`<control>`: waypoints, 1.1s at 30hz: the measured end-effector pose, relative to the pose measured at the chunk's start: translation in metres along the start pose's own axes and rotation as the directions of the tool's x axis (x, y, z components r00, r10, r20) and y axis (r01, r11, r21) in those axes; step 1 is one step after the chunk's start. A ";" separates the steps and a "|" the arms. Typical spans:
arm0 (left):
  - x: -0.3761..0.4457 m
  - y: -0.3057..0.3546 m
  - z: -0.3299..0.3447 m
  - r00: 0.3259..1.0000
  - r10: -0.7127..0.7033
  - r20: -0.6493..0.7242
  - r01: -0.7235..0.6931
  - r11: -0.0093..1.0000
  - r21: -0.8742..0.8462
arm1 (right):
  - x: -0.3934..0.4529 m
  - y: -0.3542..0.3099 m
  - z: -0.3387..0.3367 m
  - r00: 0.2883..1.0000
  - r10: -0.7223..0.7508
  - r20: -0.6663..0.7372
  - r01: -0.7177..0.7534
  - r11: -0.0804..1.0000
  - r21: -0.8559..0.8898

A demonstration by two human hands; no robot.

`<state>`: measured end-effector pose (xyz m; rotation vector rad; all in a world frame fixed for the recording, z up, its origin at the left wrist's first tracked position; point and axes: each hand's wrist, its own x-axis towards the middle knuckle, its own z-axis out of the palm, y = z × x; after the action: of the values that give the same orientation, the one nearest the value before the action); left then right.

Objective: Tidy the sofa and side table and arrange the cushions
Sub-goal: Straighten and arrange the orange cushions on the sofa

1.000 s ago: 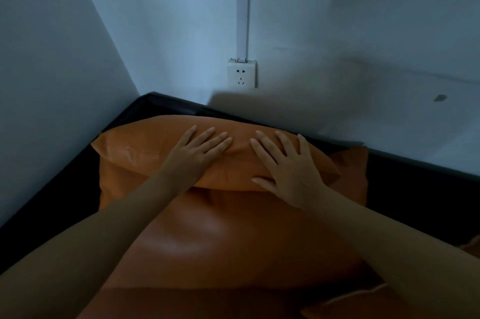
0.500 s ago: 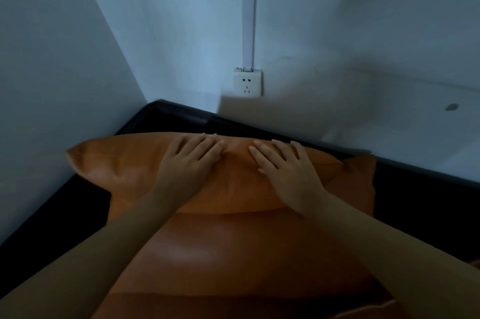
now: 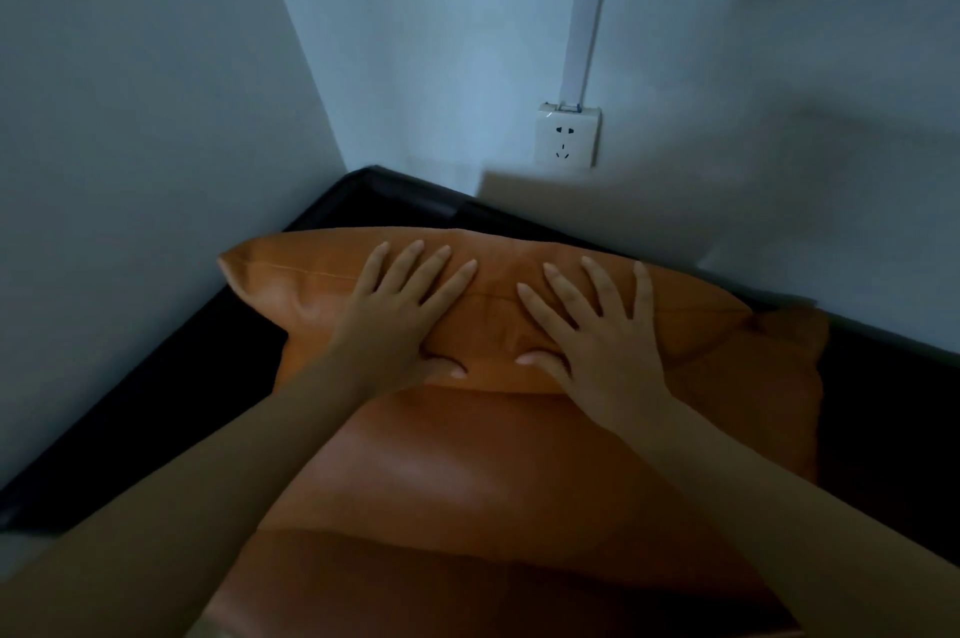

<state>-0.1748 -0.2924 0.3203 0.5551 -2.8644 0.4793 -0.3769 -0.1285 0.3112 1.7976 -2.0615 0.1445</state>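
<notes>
An orange leather cushion (image 3: 311, 289) lies across the top of a larger orange cushion (image 3: 467, 476) in the corner of a black sofa (image 3: 171, 393). My left hand (image 3: 400, 315) rests flat on the top cushion, fingers spread, thumb tucked under its front edge. My right hand (image 3: 597, 330) lies flat beside it, fingers spread too, thumb at the same edge. Both hands press on the cushion rather than closing around it. A further orange cushion corner (image 3: 789, 341) shows behind at the right.
White walls meet in a corner right behind the sofa back (image 3: 395, 190). A white wall socket (image 3: 568, 135) with a cable duct (image 3: 592, 3) above it sits just over the sofa back. The black seat (image 3: 893, 455) continues to the right.
The top cushion has shifted left, its left corner now sticking out further. My fingers have spread wider and both thumbs show at the front edge. The view has moved closer and turned left.
</notes>
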 end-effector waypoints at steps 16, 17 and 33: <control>-0.036 -0.067 -0.027 0.971 0.129 -0.201 -0.115 0.990 0.080 | 0.048 -0.058 -0.029 0.930 -0.154 -0.333 0.170 0.985 0.017; -0.047 -0.077 -0.029 0.969 0.114 -0.220 -0.102 0.993 0.065 | 0.057 -0.068 -0.031 0.925 -0.173 -0.339 0.194 0.981 0.028; -0.261 -0.140 0.016 0.927 -0.329 -0.178 0.324 0.944 -0.058 | 0.116 -0.262 0.011 0.774 -0.511 -0.374 0.587 0.800 0.122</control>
<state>0.1166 -0.3341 0.2820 0.9109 -2.5287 0.4088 -0.1364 -0.2840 0.2953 2.2698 -1.2580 0.4931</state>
